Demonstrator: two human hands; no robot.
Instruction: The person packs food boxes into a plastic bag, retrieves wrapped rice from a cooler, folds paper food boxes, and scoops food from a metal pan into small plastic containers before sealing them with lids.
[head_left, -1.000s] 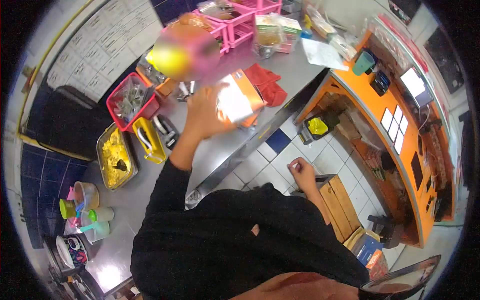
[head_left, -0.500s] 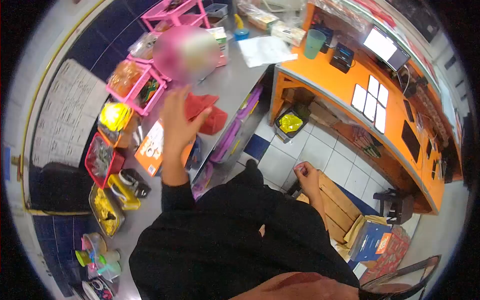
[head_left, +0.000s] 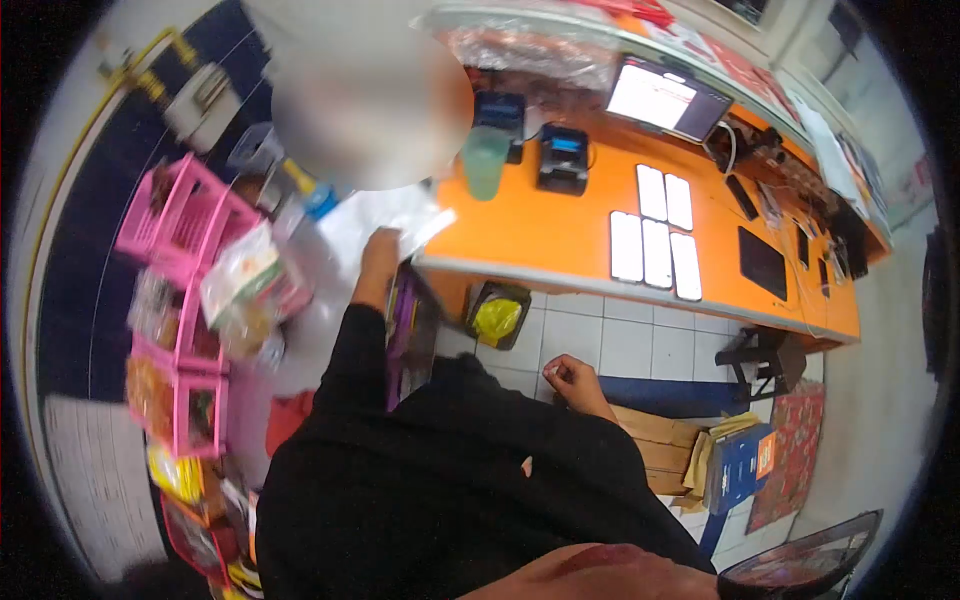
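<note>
A white sheet [head_left: 375, 222] lies over the end of the metal counter, beside the orange desk. My left hand [head_left: 378, 262] is at its near edge, back of the hand up; the fingertips are hidden, so I cannot see whether they grip it. Over the tiled floor, away from the desk, my right hand [head_left: 578, 384] is closed, thumb and fingers curled together; what it holds, if anything, is too small to name. A green cup [head_left: 484, 163] stands on the desk near the sheet.
Pink baskets [head_left: 190, 235] line the counter's left side, near a red cloth [head_left: 288, 422]. On the orange desk [head_left: 540, 235] are a black device [head_left: 563, 160], several white rectangles [head_left: 655, 252] and a monitor [head_left: 667, 98]. Below are a bin with a yellow liner [head_left: 497, 318] and a wooden bench [head_left: 650, 445].
The view has swung right toward the desk. My left hand has gone from the orange-and-white box, past the red cloth, to the white sheet. My right hand stays curled.
</note>
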